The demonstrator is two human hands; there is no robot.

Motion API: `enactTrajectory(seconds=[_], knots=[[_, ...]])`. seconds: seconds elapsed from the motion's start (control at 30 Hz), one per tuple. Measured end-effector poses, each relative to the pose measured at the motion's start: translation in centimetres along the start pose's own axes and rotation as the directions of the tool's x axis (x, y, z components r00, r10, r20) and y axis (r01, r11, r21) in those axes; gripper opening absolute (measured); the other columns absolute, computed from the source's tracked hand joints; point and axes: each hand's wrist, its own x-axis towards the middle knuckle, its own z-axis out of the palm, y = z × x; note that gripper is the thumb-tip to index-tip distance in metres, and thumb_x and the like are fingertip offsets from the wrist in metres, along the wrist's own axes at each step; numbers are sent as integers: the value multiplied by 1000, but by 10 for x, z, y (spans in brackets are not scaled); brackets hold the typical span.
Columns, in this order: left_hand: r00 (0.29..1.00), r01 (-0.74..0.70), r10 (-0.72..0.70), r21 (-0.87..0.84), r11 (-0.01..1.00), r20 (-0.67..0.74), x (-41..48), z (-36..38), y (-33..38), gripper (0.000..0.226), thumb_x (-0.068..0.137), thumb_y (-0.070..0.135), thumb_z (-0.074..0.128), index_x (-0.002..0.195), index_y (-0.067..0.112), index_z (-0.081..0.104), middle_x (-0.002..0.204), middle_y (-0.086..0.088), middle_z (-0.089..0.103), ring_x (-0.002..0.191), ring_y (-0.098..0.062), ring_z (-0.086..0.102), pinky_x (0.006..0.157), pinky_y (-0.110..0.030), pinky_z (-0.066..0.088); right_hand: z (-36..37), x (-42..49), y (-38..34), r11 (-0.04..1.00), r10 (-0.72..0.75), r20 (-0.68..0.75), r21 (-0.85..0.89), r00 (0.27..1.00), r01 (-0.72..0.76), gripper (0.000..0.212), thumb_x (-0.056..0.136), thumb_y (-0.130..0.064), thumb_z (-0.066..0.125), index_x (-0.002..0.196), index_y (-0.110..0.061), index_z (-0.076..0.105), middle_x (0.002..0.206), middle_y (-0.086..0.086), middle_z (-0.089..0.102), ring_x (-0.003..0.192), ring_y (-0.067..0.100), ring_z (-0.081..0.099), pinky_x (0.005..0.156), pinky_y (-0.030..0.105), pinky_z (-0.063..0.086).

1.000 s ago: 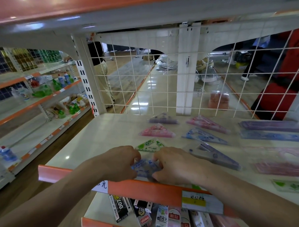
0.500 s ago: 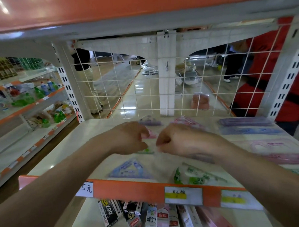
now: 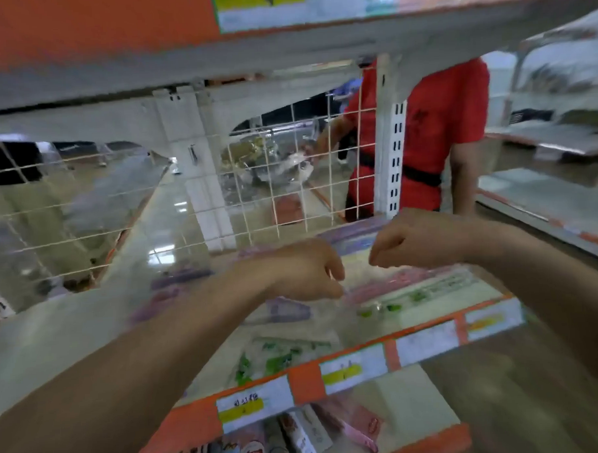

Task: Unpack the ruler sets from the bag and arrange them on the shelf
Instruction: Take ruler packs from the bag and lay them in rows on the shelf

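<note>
Clear plastic ruler sets are lying flat on the cream shelf (image 3: 55, 333): a green-printed triangular set (image 3: 272, 359) near the front edge, a purple triangular set (image 3: 289, 310) just behind it, and a long pink set (image 3: 399, 282) beside a long green set (image 3: 424, 294) to the right. The left hand (image 3: 299, 270) is reaching over the middle of the shelf, its fingers (image 3: 333, 288) curling down by the pink set's left end. The right hand (image 3: 404, 242) is hanging near it with fingers tucked in. Blur is hiding whether either hand is pinching anything. An orange price strip (image 3: 306, 383) is edging the shelf, and a white wire grid (image 3: 255, 194) is backing it. Beyond it a person in a red shirt (image 3: 447, 124) is standing.
</note>
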Motion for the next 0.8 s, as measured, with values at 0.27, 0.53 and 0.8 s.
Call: enactTrajectory(seconds=[0.27, 0.53, 0.8], knots=[[1000, -20, 20, 99, 995, -4, 51, 20, 20, 37, 86, 29, 61, 123, 22, 60, 124, 3, 57, 102, -14, 56, 81, -22, 43, 14, -26, 85, 954, 294, -155, 117, 943, -278, 20, 89, -17, 62, 106, -18, 73, 106, -6, 70, 95, 14, 65, 87, 28, 50], [997, 66, -58, 224, 972, -41, 64, 42, 25, 43, 90, 41, 53, 130, 29, 49, 131, 5, 50, 117, -18, 50, 90, -27, 40, 14, 13, 123, 985, 172, 91, -32, 981, -170, 31, 92, -32, 57, 122, -24, 61, 111, -9, 57, 98, 13, 59, 83, 25, 49], [953, 303, -302, 195, 933, -35, 68, 48, 47, 30, 93, 38, 49, 119, 26, 59, 118, -1, 52, 110, -23, 53, 86, -29, 42, 9, 43, 149, 982, -67, 209, -159, 976, 101, 23, 87, -41, 59, 65, -33, 57, 65, -14, 47, 60, 5, 45, 65, 22, 37]])
